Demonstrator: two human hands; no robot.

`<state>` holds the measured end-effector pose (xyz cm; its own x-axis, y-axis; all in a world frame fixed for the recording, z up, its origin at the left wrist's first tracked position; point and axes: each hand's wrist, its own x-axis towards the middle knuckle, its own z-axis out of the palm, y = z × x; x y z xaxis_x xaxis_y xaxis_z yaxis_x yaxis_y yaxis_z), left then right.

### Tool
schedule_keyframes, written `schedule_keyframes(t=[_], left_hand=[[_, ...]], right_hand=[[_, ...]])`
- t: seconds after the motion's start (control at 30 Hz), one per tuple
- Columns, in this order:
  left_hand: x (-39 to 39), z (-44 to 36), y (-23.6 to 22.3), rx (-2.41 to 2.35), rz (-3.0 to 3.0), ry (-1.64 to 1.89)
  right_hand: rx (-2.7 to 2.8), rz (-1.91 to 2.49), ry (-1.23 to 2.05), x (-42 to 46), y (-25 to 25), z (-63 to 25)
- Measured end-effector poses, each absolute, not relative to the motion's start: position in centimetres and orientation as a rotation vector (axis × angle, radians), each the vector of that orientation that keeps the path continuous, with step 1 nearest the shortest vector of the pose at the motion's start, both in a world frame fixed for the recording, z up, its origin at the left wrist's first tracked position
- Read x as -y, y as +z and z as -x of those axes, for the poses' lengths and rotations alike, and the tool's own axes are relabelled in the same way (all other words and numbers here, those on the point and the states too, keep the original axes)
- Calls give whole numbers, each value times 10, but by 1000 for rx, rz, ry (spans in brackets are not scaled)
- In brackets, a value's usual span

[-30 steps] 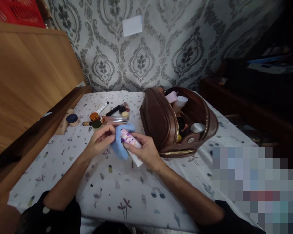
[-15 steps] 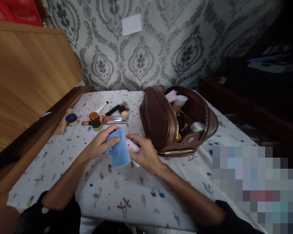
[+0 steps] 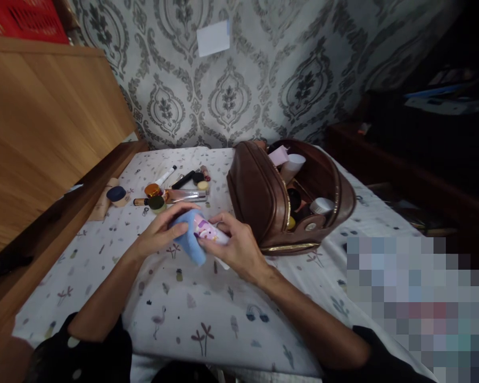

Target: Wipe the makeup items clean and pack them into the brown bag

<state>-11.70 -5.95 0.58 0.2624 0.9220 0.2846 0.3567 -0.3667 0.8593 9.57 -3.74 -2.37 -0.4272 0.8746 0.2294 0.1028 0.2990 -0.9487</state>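
My left hand [image 3: 162,230] is closed on a light blue cloth [image 3: 191,244], pressing it around one end of a pink and white printed tube [image 3: 206,232]. The tube's other end sits in my right hand [image 3: 239,242], its fingers wrapped round it. Cartoon print shows on the stretch between the two hands; the end under the cloth is hidden. Just right of my hands stands a brown cosmetic bag [image 3: 253,197], unzipped, with a white tube [image 3: 292,167], a pink item [image 3: 278,155] and a white-lidded jar [image 3: 322,206] inside.
Beyond my left hand lie several cosmetics: an orange-lidded jar [image 3: 153,190], a green-lidded jar [image 3: 157,203], a clear tube [image 3: 186,195] and a black stick [image 3: 183,180]. A blue-capped item [image 3: 116,194] is farther left, near the wooden cabinet [image 3: 56,101]. A patterned wall [image 3: 229,101] rises behind.
The cloth has slid left along the tube and folded down, so more of the printed tube shows. Both hands stay close together over the table.
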Motion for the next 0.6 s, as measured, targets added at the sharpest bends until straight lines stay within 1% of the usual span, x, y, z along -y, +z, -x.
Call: schedule_keyframes(t=[0.1,0.2,0.27,0.43,0.5,0.6], left_hand=[[62,108,6,-1274,-1903,957],[63,100,4,-1317,-1925,934],[63,97,2,-1320,-1919,983],[64,97,3,-1227,-1873,1066],[65,97,4,-1200,-1865,1070],[66,99,6,-1184,-1860,1073]], right_hand=[[1907,937,1000,40,-25,-97],[1887,966,1048,41,-24,-96],[1798,951,1222,41,-24,-93],[1378,839,1886,41,-22,-86],[1225,800,2010,43,-22,-84],[1084,778,2112,44,-23,-82]])
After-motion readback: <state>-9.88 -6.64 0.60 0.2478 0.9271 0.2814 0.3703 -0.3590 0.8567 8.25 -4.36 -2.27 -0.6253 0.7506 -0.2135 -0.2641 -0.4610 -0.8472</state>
